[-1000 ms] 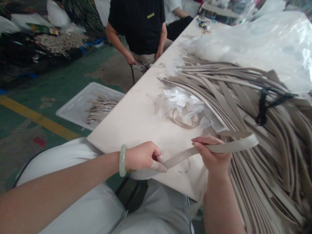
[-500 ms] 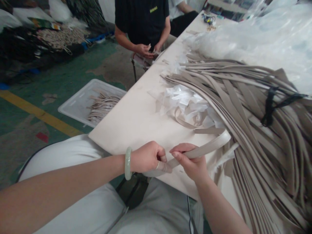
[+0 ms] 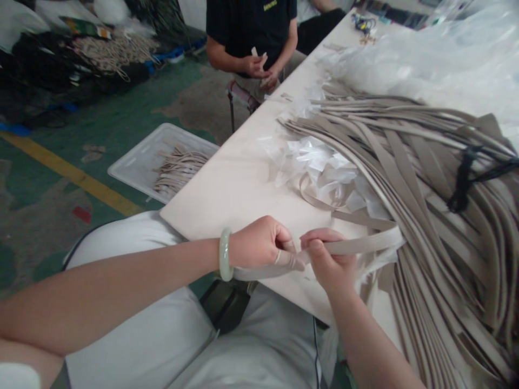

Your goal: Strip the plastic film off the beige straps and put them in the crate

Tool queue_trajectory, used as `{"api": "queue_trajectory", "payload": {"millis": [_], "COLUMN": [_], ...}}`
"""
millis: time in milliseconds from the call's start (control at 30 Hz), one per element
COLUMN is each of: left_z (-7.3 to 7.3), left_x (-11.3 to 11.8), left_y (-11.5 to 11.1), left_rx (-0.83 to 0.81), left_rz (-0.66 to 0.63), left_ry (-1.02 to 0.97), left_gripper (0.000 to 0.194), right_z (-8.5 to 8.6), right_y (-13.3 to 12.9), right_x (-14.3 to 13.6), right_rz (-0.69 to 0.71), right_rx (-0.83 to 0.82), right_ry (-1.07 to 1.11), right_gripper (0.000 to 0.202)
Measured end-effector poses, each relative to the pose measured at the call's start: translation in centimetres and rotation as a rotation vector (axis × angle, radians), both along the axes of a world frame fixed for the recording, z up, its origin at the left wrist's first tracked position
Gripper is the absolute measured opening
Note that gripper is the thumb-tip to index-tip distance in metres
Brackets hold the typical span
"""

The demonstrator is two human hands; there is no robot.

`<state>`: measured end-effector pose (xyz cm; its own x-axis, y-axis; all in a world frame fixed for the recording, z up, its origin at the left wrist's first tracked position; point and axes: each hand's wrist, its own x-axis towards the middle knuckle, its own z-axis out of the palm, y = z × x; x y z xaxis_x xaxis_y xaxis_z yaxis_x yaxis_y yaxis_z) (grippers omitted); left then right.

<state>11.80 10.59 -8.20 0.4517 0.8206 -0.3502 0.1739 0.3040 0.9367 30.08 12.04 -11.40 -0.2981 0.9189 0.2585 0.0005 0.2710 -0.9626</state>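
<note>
A flat beige strap (image 3: 365,244) runs between my two hands above the near edge of the table. My left hand (image 3: 265,246), with a pale green bangle (image 3: 225,254) at the wrist and a covering on one finger, is closed on the strap. Close by on its right, my right hand (image 3: 330,259) pinches the same strap between thumb and fingers. Beyond the right hand the strap bends back at a fold near the pile. Another stretch of strap shows under my left wrist.
A big heap of beige straps (image 3: 430,216), partly bound with a black tie (image 3: 462,178), covers the right of the table (image 3: 211,194). Clear plastic scraps (image 3: 320,159) lie beside it. A white bin (image 3: 133,156) with straps stands on the floor. A co-worker (image 3: 251,32) sits across, handling a strip.
Both hands have shifted slightly right in view with the strap, still close together. The view has moved a little. The co-worker's hand has lifted a pale strip.
</note>
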Motion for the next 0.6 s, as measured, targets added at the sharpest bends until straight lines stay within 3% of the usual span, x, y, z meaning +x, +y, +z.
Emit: {"api": "queue_trajectory", "payload": {"millis": [100, 233, 300, 400, 600], "left_z": [1.3, 2.8, 3.3, 3.8, 4.5], "left_x": [-0.6, -1.7, -2.1, -2.3, -2.2], "left_y": [0.9, 1.6, 1.6, 1.2, 0.2], "left_rx": [0.045, 0.021, 0.012, 0.021, 0.088], "left_rz": [-0.002, -0.195, -0.284, -0.287, -0.275], "left_ry": [-0.055, -0.196, -0.241, -0.255, -0.361], "left_gripper": [0.04, 0.032, 0.029, 0.031, 0.032], "right_z": [0.9, 4.2, 6.1, 8.0, 8.9], "right_y": [0.3, -0.1, -0.7, -1.8, -4.5], "right_x": [0.5, 0.9, 1.0, 0.5, -1.5], "right_rz": [-0.113, -0.267, -0.25, -0.189, -0.178], "right_rx": [0.026, 0.252, 0.341, 0.388, 0.332], "right_ry": [-0.018, -0.177, -0.282, -0.373, -0.356], "right_gripper": [0.013, 0.006, 0.005, 0.007, 0.007]}}
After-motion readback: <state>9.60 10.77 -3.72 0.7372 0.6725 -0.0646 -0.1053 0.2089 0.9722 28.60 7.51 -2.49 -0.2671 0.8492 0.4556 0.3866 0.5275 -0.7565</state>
